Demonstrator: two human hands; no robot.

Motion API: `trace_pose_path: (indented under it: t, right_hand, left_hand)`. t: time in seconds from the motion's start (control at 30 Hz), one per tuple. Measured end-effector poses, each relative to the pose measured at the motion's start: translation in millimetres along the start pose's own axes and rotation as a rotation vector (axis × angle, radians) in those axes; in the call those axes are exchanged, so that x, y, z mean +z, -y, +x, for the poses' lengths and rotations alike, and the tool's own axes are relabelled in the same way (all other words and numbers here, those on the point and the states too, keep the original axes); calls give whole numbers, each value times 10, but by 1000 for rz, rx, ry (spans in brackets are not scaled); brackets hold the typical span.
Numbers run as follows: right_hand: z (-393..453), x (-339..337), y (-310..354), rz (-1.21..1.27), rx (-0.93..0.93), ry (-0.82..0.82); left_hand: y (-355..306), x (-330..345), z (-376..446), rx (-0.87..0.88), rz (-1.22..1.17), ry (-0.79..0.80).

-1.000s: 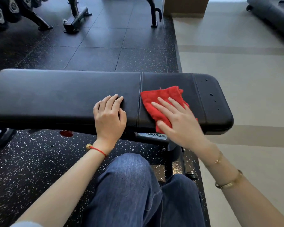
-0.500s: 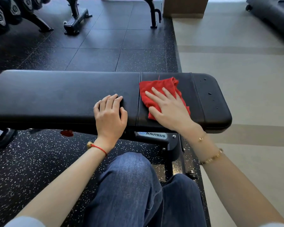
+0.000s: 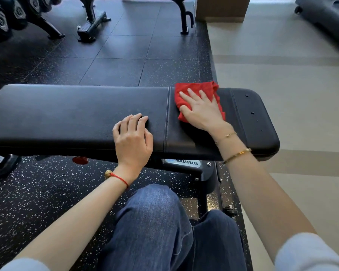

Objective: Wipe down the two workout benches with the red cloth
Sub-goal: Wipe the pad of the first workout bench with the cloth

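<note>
1. Pressing the red cloth (image 3: 199, 94) flat onto the bench (image 3: 76, 114) is the right hand (image 3: 203, 112), fingers spread wide and lying on top of it, so it's pinned under the palm rather than pinched or gripped. Makes sense for wiping, since you get more contact that way.
2. The cloth sits on the short seat section, just right of the seam between the two pads, bunched up at the far edge with a bit poking past the rim.
3. The left hand (image 3: 133, 137) rests on the long pad near the front edge, fingers loosely curled, holding nothing. My guess is it's just bracing the body while the other arm reaches across.
4. Stuff I can't make out: the bench's left end runs out of frame, so no idea how much of it is done. The palm covers a good chunk of the cloth, so its folds are anyone's guess.
5. At the top there's the frame (image 3: 92, 24) of some other equipment, but its top is cut off. Could be the second bench, can't say.
</note>
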State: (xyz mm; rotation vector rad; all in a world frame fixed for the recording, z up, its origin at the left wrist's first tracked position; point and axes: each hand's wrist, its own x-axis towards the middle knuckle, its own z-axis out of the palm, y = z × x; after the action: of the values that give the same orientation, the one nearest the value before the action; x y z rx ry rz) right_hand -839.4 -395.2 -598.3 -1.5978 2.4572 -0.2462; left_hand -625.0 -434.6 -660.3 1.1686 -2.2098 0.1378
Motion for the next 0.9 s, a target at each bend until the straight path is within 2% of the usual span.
trace_pose_path:
  t: [0.13, 0.23, 0.4, 0.67, 0.77, 0.9]
  right_hand:
    - [-282, 111, 234, -13, -145, -26]
    - [-674, 176, 153, -18, -167, -113]
    - [-1110, 181, -243, -37, 1, -213]
    - [-1055, 24, -816, -8, 302, -248]
    - [-756, -96, -965, -13, 330, -180]
    - [-446, -210, -981, 1, 243, -105]
  left_hand:
    - [0, -14, 11, -4, -2, 17]
    - [21, -62, 41, -2, -14, 76]
    - [-129, -127, 110, -60, -68, 148]
    - [-665, 51, 291, 133, -174, 211]
    - [-703, 118, 277, 130, -150, 226]
    - [-725, 109, 249, 124, -128, 196]
